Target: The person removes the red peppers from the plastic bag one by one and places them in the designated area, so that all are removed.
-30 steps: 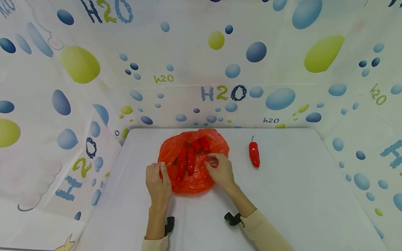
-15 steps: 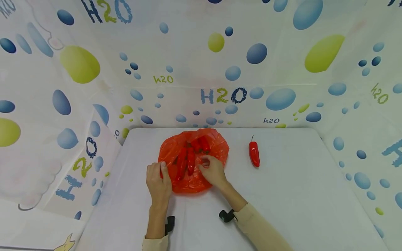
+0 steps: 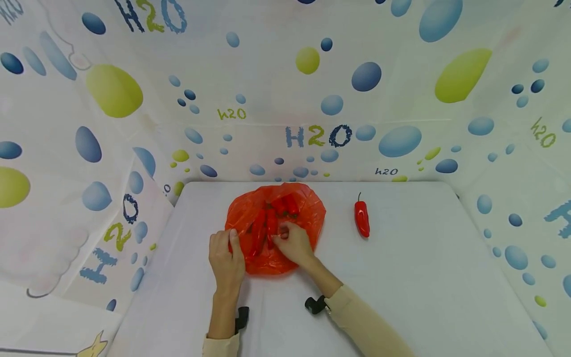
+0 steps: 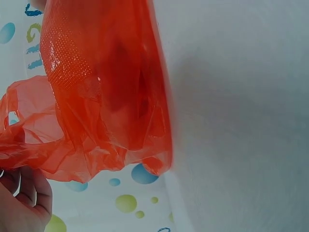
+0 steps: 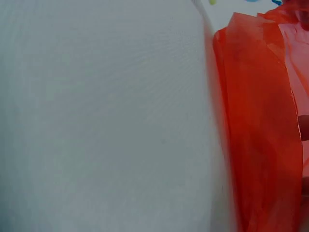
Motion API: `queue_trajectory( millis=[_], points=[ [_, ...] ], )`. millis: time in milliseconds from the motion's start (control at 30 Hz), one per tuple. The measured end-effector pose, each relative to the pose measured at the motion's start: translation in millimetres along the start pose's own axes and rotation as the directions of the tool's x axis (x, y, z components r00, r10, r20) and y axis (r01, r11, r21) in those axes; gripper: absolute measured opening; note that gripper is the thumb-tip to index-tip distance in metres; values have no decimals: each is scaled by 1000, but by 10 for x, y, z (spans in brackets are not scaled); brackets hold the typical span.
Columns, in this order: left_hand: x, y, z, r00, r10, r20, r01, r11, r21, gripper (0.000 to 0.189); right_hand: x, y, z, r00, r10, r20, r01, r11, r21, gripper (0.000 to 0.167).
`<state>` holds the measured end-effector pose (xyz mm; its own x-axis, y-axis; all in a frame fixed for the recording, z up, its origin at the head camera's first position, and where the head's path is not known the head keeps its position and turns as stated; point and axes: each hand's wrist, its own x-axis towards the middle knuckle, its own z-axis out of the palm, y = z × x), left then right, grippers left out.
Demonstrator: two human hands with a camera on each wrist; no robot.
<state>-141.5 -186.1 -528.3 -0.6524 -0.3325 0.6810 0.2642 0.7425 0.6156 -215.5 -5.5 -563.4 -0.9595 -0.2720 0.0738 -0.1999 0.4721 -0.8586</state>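
Note:
A thin orange-red plastic bag (image 3: 241, 213) lies on the white table, its mouth spread wide. Inside it several red chili peppers show, among them a long pepper (image 3: 258, 232) and another pepper (image 3: 270, 218) beside it. My left hand (image 3: 226, 253) grips the bag's rim at the left; the left wrist view shows the curled fingers (image 4: 36, 195) against the film. Over the bag's right half is my right hand (image 3: 295, 244), its loosely bent thumb and fingers right at the lower end of the right-hand long pepper. The bag wall (image 5: 258, 116) mostly hides this hand in the right wrist view.
One more red chili pepper (image 3: 362, 218) with a thin stem lies on the table (image 3: 401, 277), right of the bag. A patterned wall covering (image 3: 258, 69) rises behind the table's far edge and on both sides.
My right hand has moved left across the bag, from its right side to the long peppers. My left hand keeps hold of the rim. The single pepper on the table stays put.

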Motion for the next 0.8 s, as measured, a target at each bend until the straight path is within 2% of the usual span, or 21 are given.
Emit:
queue_trajectory(
  millis=[233,467,800],
  points=[
    [12,6,10,1000,18,5,-18,1000,5,18,17,-48,77,999,37,-2,-37,999,-37,42],
    [0,3,13,1000,7,8,-7,1000,8,17,52,-65,148,996,80,-51,-81,996,-28,39],
    [-14,8,11,999,-18,34,17,999,29,22,145,-38,249,983,143,-113,-154,983,-98,34]
  ],
)
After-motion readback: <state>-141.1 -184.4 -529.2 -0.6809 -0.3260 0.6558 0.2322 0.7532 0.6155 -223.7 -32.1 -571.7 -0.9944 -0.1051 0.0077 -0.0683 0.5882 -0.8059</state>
